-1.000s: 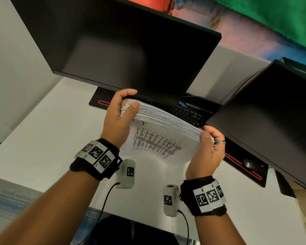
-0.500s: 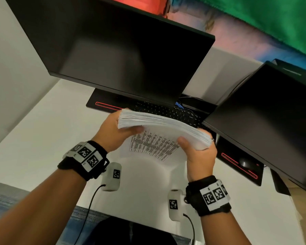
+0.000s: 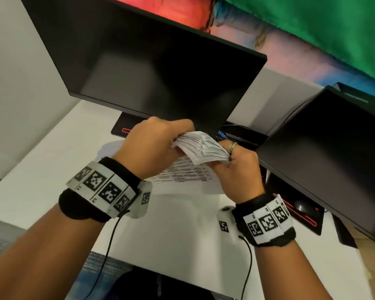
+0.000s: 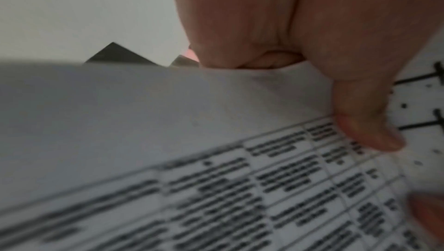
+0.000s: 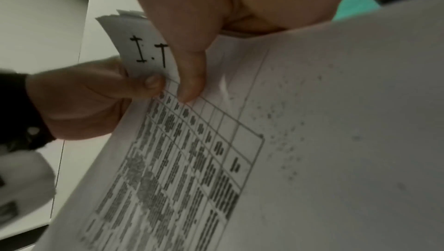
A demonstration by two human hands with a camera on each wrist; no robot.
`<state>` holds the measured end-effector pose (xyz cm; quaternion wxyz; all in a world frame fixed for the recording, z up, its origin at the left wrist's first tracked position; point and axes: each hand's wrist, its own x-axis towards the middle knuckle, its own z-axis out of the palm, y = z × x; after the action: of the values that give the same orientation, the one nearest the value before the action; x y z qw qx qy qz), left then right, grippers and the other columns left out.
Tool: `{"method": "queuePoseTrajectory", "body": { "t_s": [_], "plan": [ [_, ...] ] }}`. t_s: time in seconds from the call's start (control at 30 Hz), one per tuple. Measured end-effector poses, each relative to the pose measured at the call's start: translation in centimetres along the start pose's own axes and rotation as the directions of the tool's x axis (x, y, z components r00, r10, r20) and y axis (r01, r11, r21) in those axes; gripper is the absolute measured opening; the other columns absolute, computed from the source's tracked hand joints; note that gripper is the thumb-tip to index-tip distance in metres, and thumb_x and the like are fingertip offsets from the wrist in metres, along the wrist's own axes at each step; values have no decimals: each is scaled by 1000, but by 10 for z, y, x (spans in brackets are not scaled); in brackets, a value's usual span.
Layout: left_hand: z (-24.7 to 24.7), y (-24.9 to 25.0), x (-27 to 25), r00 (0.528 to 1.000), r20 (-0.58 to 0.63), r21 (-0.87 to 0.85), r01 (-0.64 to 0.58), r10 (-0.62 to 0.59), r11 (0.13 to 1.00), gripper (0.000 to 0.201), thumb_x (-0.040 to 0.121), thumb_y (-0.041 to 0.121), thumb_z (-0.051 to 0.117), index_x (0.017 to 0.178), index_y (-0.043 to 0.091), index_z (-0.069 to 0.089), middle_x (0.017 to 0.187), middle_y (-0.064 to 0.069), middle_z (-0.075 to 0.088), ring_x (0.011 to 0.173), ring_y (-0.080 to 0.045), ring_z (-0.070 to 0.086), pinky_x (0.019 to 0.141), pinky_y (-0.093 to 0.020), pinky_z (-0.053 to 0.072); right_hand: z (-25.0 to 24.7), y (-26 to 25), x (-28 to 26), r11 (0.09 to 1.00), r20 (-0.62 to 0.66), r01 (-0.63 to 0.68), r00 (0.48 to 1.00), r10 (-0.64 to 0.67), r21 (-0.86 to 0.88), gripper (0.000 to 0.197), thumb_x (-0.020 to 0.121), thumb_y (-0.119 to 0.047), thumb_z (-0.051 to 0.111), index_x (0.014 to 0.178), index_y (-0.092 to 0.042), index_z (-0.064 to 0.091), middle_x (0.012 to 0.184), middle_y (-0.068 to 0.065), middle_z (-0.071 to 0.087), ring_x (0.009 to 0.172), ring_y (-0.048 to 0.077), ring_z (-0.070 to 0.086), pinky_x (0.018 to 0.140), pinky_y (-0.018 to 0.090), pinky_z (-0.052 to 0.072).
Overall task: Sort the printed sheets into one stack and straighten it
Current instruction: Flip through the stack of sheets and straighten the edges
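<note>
Handwritten black marker on the lowest sheet of the stack (image 5: pixel 149 50) reads "I.T" in the right wrist view; beneath it runs a printed table whose text is too blurred to read. The same table and marker strokes fill the left wrist view, equally illegible.

The stack (image 3: pixel 201 148) is held in the air above the desk (image 3: pixel 30 169), in front of the left monitor (image 3: pixel 149 68), its edges fanned and uneven. The left hand (image 3: pixel 152 146) is raised with its back to the camera, fingers curled over the stack's left end and thumb (image 5: pixel 144 84) pressed beneath it, so it grips the paper. The right hand (image 3: pixel 240 163) clamps the right end, a ringed finger (image 3: pixel 232 147) over the top and thumb (image 5: pixel 190 76) flat against the underside. The two thumbs nearly meet under the stack.

A second monitor (image 3: pixel 333 152) stands to the right, and a mouse (image 3: pixel 301 205) lies on a red-edged mat (image 3: pixel 305 219) beneath it. Both wrists wear black bands with square black-and-white markers.
</note>
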<state>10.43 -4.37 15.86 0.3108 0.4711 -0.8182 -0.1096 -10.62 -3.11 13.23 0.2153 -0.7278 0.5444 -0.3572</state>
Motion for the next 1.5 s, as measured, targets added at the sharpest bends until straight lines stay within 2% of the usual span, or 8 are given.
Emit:
{"method": "queuePoseTrajectory", "body": {
  "t_s": [0.17,0.27,0.43,0.53,0.67,0.8,0.97,1.5],
  "plan": [
    [2,-66,-38,927,142,13,350,-348,937,32,77,43,81,103,31,67,86,14,71,75,-11,64,76,-34,56,-20,30,-14,936,-39,-197,975,217,291,23,77,-5,81,89,-23,72,78,-24,74,77,-6,70,67,12,53],
    [12,-83,-57,855,10,-288,500,-519,817,44,69,29,89,105,24,64,93,13,66,80,-3,64,69,-6,49,-25,47,-22,840,-1,-296,943,333,454,28,77,-1,79,92,-24,73,92,-10,78,87,11,76,76,30,62],
    [50,-75,-64,824,238,-757,489,-514,433,39,86,20,77,123,19,65,117,0,74,109,-16,70,90,-32,55,-6,69,-31,698,34,-433,861,507,571,29,80,2,75,108,-4,71,101,7,78,93,26,76,74,36,63],
    [60,-56,-58,791,48,-684,471,-610,557,24,90,11,71,105,30,70,87,28,74,83,13,68,72,-6,50,4,70,-38,704,-73,-406,837,543,582,24,79,-3,79,99,-16,75,99,2,78,93,23,75,77,35,62],
    [84,-46,-72,821,-189,-432,424,-540,796,20,89,7,72,109,7,72,89,28,59,80,29,56,71,6,38,27,65,-62,725,-203,-356,803,560,590,28,81,-4,78,93,-29,76,98,-8,78,93,15,75,80,34,61],
    [95,-50,-93,780,81,-439,587,-620,680,40,84,27,76,120,25,59,99,27,57,86,15,57,71,5,38,42,71,-83,683,-204,-424,742,638,595,39,78,-5,82,106,-28,67,100,-12,76,96,10,73,90,37,59],
    [88,-49,-89,805,-59,-643,422,-590,639,34,81,59,63,105,37,54,97,33,65,89,11,63,70,-5,47,31,72,-78,726,-278,-339,762,585,598,29,83,-7,78,103,-25,66,98,-4,70,90,7,69,82,27,56],
    [79,-42,-70,800,-297,-525,319,-521,789,11,95,6,62,101,14,67,101,10,68,95,1,62,83,-13,49,27,72,-69,741,-420,-287,676,606,607,21,92,-7,66,93,-27,68,95,-5,68,84,4,66,80,29,57]
  ]
}}
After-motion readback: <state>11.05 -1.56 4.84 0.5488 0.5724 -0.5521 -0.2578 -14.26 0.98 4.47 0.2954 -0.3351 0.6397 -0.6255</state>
